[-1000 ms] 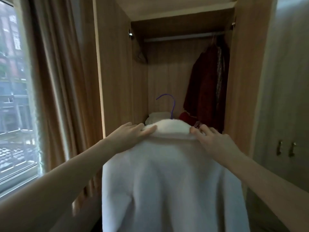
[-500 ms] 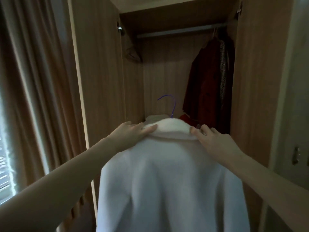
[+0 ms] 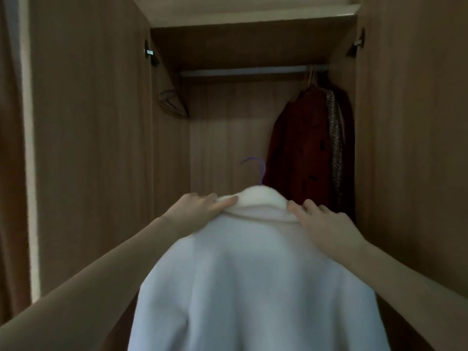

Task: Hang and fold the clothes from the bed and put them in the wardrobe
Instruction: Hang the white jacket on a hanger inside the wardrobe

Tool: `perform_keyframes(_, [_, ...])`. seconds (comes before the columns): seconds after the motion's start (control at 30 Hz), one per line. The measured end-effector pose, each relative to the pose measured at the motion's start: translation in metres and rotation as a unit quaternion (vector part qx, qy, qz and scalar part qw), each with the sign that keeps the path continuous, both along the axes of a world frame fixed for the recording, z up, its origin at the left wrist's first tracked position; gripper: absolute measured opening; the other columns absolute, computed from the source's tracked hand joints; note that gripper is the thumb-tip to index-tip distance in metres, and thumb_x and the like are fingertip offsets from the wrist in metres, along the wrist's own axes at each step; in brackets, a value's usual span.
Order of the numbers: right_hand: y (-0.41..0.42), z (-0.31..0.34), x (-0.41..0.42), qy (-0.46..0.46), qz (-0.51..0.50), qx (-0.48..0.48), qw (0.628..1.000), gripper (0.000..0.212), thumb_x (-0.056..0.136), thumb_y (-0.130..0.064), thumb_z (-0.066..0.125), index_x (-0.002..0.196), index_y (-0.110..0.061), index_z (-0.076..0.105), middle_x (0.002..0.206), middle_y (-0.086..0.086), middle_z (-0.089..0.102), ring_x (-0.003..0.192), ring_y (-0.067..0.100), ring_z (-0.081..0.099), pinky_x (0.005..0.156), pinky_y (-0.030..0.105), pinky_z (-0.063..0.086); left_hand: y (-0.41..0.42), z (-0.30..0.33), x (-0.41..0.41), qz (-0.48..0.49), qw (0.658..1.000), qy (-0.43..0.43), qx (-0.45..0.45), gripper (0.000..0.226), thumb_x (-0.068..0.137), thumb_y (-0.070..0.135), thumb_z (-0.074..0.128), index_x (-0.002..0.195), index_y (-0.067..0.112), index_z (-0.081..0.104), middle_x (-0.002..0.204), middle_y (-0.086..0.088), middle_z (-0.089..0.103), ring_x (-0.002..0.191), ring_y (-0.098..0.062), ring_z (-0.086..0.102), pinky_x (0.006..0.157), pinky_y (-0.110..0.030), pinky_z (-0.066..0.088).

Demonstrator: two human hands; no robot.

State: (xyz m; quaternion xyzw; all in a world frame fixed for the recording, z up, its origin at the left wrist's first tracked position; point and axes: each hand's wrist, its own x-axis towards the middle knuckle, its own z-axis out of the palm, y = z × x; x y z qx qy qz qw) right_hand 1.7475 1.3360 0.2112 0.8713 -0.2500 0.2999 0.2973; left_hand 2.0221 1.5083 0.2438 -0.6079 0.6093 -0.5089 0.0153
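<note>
A white fleece jacket [image 3: 253, 274] hangs in front of me on a purple hanger, whose hook [image 3: 258, 168] sticks up above the collar. My left hand [image 3: 200, 211] grips the jacket's left shoulder by the collar, thumb on top. On the right shoulder, my right hand [image 3: 326, 226] holds the jacket with fingers curled over it. The open wardrobe [image 3: 101, 148] stands straight ahead, its metal rail [image 3: 243, 71] high above the hook. A dark red garment [image 3: 304, 148] hangs at the rail's right end.
The wardrobe's two doors stand open at left and right [image 3: 410, 148]. A brownish item [image 3: 172, 102] hangs on the inner left wall. A curtain [image 3: 12, 173] runs down the far left edge. The rail's left and middle stretch carries nothing.
The view has closed in on the wardrobe and swung right, so the window has left the frame. Both hands keep the same hold on the jacket's shoulders.
</note>
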Motion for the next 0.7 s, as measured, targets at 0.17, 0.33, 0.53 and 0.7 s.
perform_keyframes(0.17, [-0.045,0.016,0.037,-0.015,-0.021,-0.04,0.999,0.071,0.07,-0.002,0.067,0.13,-0.023,0.036,0.09,0.004,0.053,0.06,0.024,0.056,0.034,0.026,0.032,-0.058,0.012,0.047,-0.01,1.0,-0.019,-0.016,0.087,0.066,0.006,0.071,0.141,0.029,0.033,0.076,-0.003,0.058,0.036,-0.021,0.047,0.036,-0.026,0.034])
perform_keyframes(0.33, [-0.088,0.026,0.072,-0.035,-0.045,-0.072,0.996,0.071,0.067,-0.001,0.067,0.13,-0.02,0.04,0.085,0.006,0.052,0.056,0.025,0.053,0.036,0.023,0.021,-0.114,0.039,0.071,0.025,1.0,-0.015,0.01,0.076,0.093,0.013,0.046,0.151,0.038,0.004,0.11,-0.004,0.055,0.07,-0.027,0.063,0.054,-0.032,0.034])
perform_keyframes(0.53, [-0.159,0.054,0.103,-0.048,-0.055,-0.139,0.988,0.062,0.09,-0.022,0.041,0.15,-0.021,0.025,0.096,0.005,0.052,0.071,0.028,0.059,0.039,0.027,0.025,-0.189,0.075,0.095,0.039,0.999,0.014,0.004,0.065,0.1,0.023,0.034,0.151,0.042,-0.001,0.122,-0.002,0.049,0.093,-0.027,0.063,0.062,-0.033,0.034])
perform_keyframes(0.7, [-0.214,0.086,0.128,-0.063,-0.067,-0.165,0.982,0.06,0.091,-0.021,0.04,0.149,-0.023,0.023,0.093,0.005,0.049,0.066,0.028,0.058,0.039,0.026,0.022,-0.251,0.107,0.122,0.034,0.999,-0.013,-0.015,0.063,0.1,0.024,0.032,0.152,0.039,0.0,0.125,-0.003,0.05,0.095,-0.028,0.063,0.063,-0.033,0.035])
